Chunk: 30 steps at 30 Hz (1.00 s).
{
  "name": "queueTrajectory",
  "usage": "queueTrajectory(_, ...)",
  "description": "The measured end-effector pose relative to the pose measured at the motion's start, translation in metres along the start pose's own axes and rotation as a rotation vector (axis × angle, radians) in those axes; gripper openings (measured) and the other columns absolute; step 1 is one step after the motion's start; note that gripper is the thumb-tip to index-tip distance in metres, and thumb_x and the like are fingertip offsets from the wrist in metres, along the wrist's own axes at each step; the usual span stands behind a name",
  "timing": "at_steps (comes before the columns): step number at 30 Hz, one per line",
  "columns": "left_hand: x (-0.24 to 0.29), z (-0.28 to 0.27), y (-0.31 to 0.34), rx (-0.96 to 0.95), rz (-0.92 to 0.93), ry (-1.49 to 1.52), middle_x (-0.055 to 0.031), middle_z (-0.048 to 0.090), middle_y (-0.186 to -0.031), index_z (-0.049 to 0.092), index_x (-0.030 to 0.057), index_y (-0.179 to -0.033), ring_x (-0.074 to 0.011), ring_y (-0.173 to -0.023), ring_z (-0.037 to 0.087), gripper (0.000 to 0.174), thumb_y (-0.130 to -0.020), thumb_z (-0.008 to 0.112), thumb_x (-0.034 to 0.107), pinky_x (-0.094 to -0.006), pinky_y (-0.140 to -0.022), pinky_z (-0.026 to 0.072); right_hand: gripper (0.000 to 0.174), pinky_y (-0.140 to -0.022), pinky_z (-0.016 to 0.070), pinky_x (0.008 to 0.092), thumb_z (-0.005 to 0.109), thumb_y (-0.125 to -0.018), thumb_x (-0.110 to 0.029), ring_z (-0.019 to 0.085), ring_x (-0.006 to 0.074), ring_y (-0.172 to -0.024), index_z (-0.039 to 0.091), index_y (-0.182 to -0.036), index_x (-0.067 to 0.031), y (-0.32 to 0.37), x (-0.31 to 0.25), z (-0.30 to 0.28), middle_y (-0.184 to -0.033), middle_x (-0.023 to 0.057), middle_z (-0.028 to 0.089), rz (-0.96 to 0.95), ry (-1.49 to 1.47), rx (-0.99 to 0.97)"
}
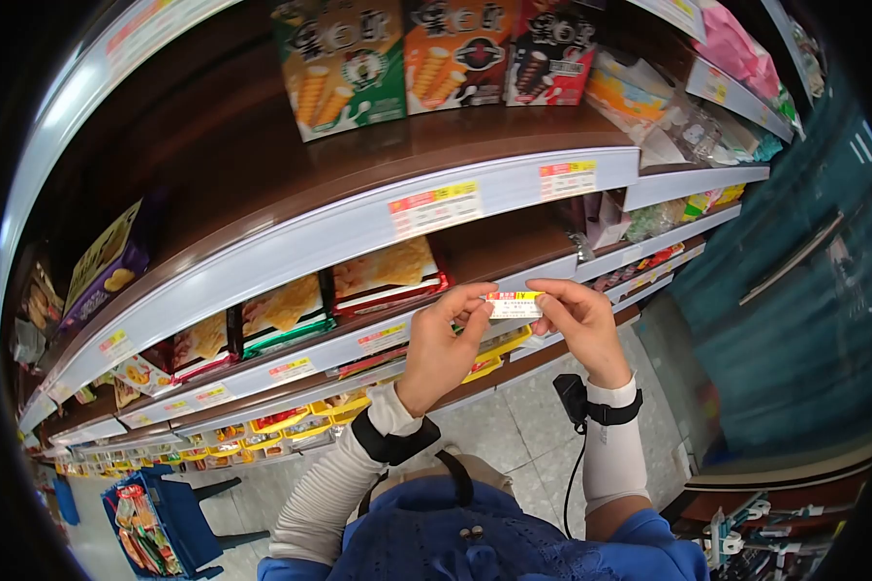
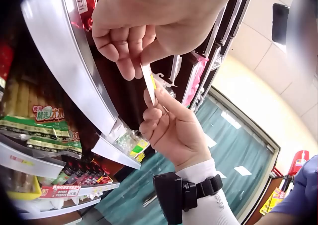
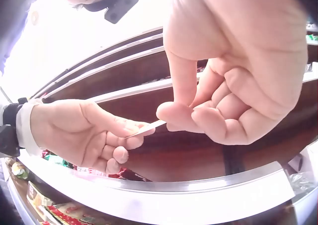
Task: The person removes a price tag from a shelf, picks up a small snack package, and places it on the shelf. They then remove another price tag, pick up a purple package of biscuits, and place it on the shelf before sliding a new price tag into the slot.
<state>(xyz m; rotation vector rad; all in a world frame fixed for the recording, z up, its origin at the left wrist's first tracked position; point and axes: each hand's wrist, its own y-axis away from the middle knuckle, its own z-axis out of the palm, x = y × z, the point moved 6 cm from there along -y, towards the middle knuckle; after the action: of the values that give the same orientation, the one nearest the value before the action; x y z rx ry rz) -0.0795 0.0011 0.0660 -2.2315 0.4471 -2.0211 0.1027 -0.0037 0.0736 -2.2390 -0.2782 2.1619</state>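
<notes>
Between my two hands is a small price tag [image 1: 513, 305], white with a red and yellow top strip. My left hand [image 1: 446, 344] pinches its left end between thumb and fingers. The right end is pinched by my right hand [image 1: 583, 327]. In the left wrist view the tag [image 2: 148, 81] shows nearly edge-on, with the right hand [image 2: 174, 130] below it. The right wrist view also shows it as a thin sliver [image 3: 148, 128], the left hand [image 3: 82, 130] at its far end. Both hands are in front of the shelf edge [image 1: 339, 218], which carries similar tags.
Egg roll boxes [image 1: 455, 58] stand on the upper shelf. Packs of flat crackers [image 1: 388, 276] lie on the shelf below, and yellow-edged bins [image 1: 281, 421] sit lower. A blue basket [image 1: 189, 528] of packaged goods stands on the floor at lower left. A teal glass panel [image 1: 794, 281] is at right.
</notes>
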Motion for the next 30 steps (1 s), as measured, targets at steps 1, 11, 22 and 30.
queueTrajectory(1,-0.001,-0.008,0.004,-0.005,-0.015,0.020,-0.0070,0.070,-0.090,0.063,-0.0020,-0.116,-0.0085,-0.075,0.064,0.023,-0.094,0.059,0.006,-0.0233,-0.070,0.0512,0.025,-0.061,0.0471,0.0214,0.056,-0.097,-0.007,0.059,0.0064,-0.068,0.064,-0.119,0.0008,0.002,-0.003,0.008,-0.082,0.0031,0.066,0.008,0.021,0.000)
queueTrajectory(11,-0.002,-0.110,0.058,-0.030,-0.049,0.087,-0.0091,0.070,-0.097,0.060,-0.0025,-0.120,-0.0093,-0.077,0.065,0.026,-0.095,0.058,0.006,-0.0231,-0.071,0.0515,0.029,-0.067,0.0517,0.0224,0.058,-0.096,-0.006,0.063,0.0090,-0.074,0.062,-0.124,0.0004,0.033,-0.019,0.119,-0.089,0.0047,0.067,-0.048,0.010,0.062)
queueTrajectory(22,-0.011,-0.253,0.140,0.018,-0.109,0.029,-0.0129,0.071,-0.078,0.065,0.0032,-0.112,-0.0151,-0.066,0.067,0.021,-0.092,0.060,0.008,-0.0275,-0.063,0.0533,0.025,-0.070,0.0527,0.0224,0.059,-0.095,-0.002,0.063,0.0089,-0.078,0.065,-0.118,0.0022,0.061,-0.012,0.277,-0.101,0.0064,0.067,-0.014,-0.017,-0.014)
queueTrajectory(30,-0.020,-0.313,0.184,0.009,-0.116,-0.066,-0.0156,0.070,-0.078,0.066,0.0049,-0.108,-0.0214,-0.065,0.068,0.019,-0.090,0.063,0.011,-0.0308,-0.059,0.0520,0.027,-0.070,0.0543,0.0236,0.058,-0.096,-0.006,0.064,0.0106,-0.076,0.063,-0.122,0.0017,0.083,0.004,0.345,-0.098,0.0076,0.069,0.131,-0.028,-0.026)
